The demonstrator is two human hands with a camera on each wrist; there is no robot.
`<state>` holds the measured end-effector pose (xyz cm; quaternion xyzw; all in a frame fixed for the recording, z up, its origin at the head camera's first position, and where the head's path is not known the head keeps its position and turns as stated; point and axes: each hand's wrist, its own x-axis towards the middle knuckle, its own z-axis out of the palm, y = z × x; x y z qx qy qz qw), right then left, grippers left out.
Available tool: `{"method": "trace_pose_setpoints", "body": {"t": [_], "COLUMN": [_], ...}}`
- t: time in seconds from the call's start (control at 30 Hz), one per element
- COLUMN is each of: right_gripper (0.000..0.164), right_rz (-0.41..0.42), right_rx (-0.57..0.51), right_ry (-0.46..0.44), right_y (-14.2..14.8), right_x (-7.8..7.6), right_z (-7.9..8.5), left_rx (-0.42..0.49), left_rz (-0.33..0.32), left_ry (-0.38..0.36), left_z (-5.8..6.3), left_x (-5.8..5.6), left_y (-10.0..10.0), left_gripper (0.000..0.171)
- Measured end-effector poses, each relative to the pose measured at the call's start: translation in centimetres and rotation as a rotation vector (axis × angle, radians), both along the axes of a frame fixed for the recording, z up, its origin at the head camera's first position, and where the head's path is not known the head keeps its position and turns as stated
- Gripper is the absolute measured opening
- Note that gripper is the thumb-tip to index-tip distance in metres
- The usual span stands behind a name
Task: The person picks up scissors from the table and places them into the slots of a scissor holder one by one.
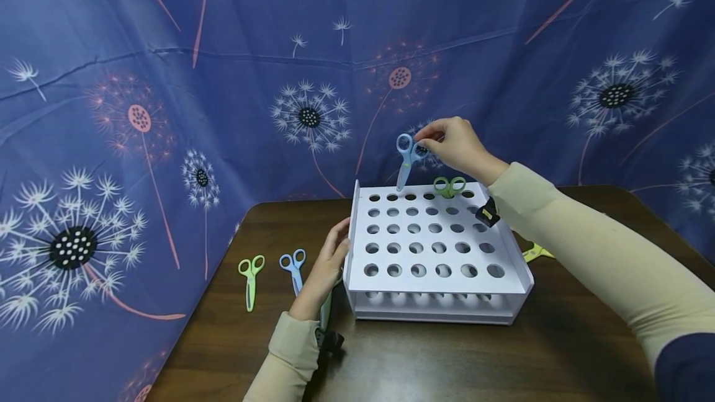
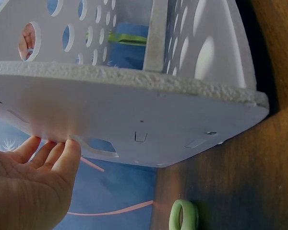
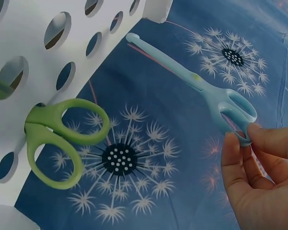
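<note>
My right hand point(image 1: 459, 146) pinches a pair of light blue scissors point(image 3: 197, 84) by one handle loop, blades pointing down. The blade tip is over the back row of holes of a white two-tier rack point(image 1: 402, 281) in the head view. Green scissors point(image 3: 69, 139) stand in a back-row hole to the right, handles up. My left hand point(image 1: 324, 268) rests its fingertips against the rack's left side panel point(image 2: 105, 110), beside the cut-out slot there, fingers fairly straight.
Green scissors point(image 1: 251, 281) and blue scissors point(image 1: 293, 268) lie on the brown table point(image 1: 424, 365) left of the rack. Another green pair point(image 1: 325, 312) is partly hidden by my left wrist. Yellow scissors point(image 1: 537, 253) lie to the right. A blue dandelion-print cloth point(image 1: 251, 141) hangs behind.
</note>
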<state>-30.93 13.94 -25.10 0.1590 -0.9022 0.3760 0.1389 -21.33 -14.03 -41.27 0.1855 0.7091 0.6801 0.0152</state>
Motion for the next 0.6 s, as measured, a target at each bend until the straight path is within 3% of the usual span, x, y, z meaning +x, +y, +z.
{"method": "trace_pose_setpoints", "body": {"t": [0.6], "right_gripper": [0.015], "right_rz": [0.046], "right_rx": [0.018], "right_ry": [-0.008], "right_y": [-1.2], "right_x": [-0.3], "right_z": [-0.9], "left_rx": [-0.004], "left_rz": [-0.005], "left_ry": [0.025], "left_z": [0.1], "left_x": [-0.2], "left_y": [0.0], "left_gripper": [0.049]}}
